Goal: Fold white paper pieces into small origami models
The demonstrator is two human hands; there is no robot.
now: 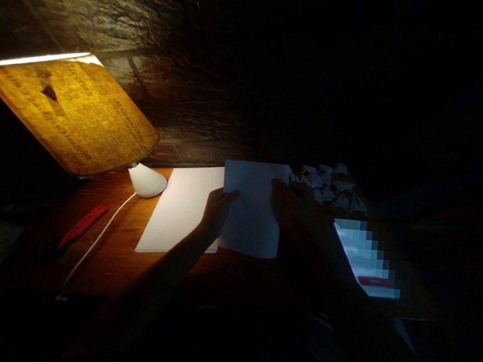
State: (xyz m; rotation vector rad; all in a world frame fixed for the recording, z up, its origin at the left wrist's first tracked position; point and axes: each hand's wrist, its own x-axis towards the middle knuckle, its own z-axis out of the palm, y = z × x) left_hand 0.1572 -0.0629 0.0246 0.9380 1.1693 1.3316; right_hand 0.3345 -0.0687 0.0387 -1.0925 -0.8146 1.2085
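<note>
A white sheet of paper (250,215) is held up over a wooden table (117,249) in dim light. My left hand (216,210) grips the sheet's left edge, fingers curled round it. My right hand (290,205) pinches the sheet's right edge near the top; it is in deep shadow. Under and to the left of the sheet lies a stack of white paper (180,209).
A lamp with a white base (146,181), a white cord (92,247) and a newspaper-covered shade (74,113) stands at the left. A red ruler (82,225) lies beside the cord. Several small folded paper pieces (329,186) are piled at the right. A lit phone screen (365,259) lies at the right.
</note>
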